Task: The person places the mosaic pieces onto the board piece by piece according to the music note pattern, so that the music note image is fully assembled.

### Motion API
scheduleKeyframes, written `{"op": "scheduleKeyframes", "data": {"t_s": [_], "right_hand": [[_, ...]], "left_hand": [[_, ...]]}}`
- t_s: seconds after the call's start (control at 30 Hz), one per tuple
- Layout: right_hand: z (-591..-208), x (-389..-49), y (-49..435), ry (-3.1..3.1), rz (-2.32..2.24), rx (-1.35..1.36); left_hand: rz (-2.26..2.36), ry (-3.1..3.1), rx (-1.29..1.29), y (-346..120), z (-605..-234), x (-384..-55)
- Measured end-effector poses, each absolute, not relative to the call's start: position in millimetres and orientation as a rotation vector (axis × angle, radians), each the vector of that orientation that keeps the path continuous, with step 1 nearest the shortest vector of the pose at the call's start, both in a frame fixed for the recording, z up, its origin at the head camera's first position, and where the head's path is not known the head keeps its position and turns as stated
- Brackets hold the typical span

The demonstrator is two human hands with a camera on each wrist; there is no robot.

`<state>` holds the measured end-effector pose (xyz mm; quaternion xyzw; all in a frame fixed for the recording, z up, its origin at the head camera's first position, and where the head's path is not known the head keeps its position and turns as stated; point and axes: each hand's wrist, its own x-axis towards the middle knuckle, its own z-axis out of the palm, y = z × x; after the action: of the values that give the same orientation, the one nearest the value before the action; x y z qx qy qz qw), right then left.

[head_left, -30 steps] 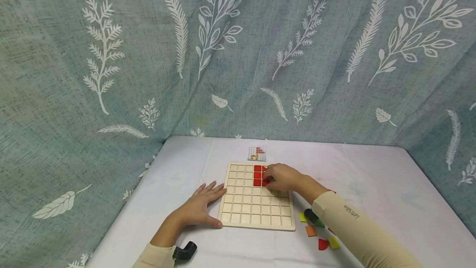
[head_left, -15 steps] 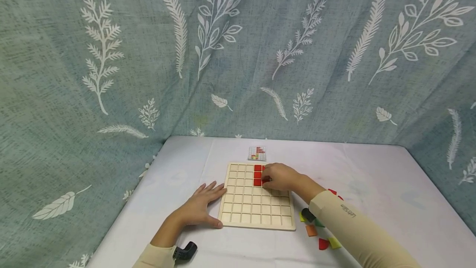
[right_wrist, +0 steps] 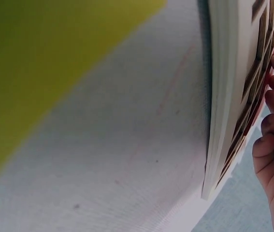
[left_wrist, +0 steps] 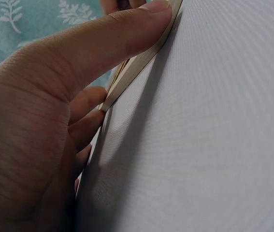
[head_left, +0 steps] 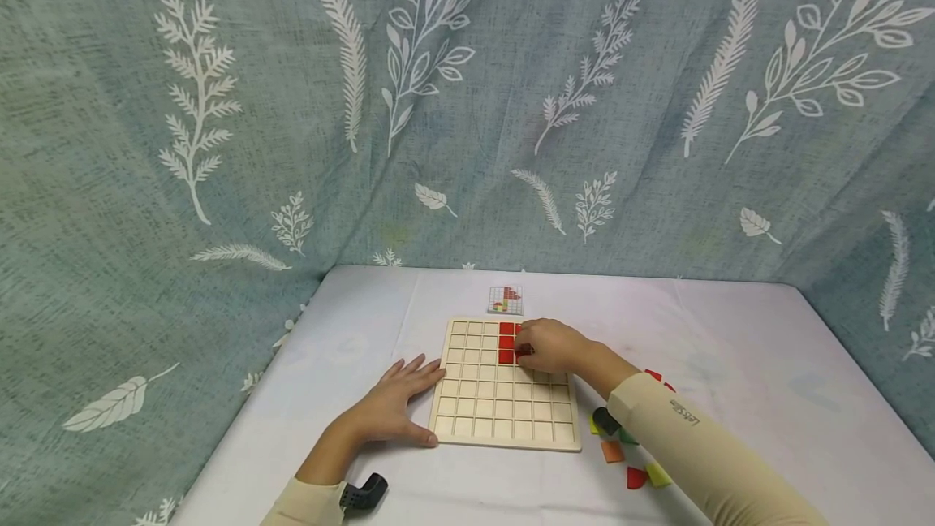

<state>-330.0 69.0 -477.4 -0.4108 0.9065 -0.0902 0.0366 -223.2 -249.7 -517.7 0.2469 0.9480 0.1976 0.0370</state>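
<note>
A wooden grid board (head_left: 504,408) lies on the white table. Red tiles (head_left: 506,343) fill a short stretch of one column near its top. My right hand (head_left: 551,345) bends over the cells just right of them. In the right wrist view, its thumb and forefinger pinch a red tile (right_wrist: 269,79) at the board's surface; the fingers hide part of it. My left hand (head_left: 394,404) is spread at the board's left side, fingertips at the edge. The left wrist view has its thumb (left_wrist: 127,36) resting along the wooden edge (left_wrist: 137,65).
Behind the board lies a small pattern card (head_left: 506,299). Loose pieces lie right of the board: an orange square (head_left: 612,451), a red rounded piece (head_left: 636,477), a yellow piece (head_left: 658,474) and red ones (head_left: 652,375), some partly under the right forearm. A leaf-patterned cloth (head_left: 467,104) hangs behind.
My right hand has shifted slightly left over the red tiles, and its forearm has drawn back a little, uncovering more red pieces. The left hand has stayed put.
</note>
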Motion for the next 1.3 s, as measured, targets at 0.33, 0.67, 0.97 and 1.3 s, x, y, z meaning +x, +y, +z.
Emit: {"op": "scheduleKeyframes", "data": {"t_s": [0.33,0.67,0.97,1.3], "right_hand": [[-473.5,-325.3,73.4,2.776,-0.287,-1.243],[-473.8,-325.7,79.6,2.784,-0.287,-1.274],[-466.2,-328.5,100.4,2.811,-0.288,-1.185],[-458.0,-324.7,131.1,2.812,-0.260,-1.104]], "left_hand": [[0.618,2.906,0.770,-250.8,-518.6,-222.3],[0.622,2.915,0.770,-250.7,-521.2,-222.5],[0.623,2.911,0.777,-250.3,-520.3,-223.4],[0.620,2.916,0.771,-251.1,-519.5,-223.6]]}}
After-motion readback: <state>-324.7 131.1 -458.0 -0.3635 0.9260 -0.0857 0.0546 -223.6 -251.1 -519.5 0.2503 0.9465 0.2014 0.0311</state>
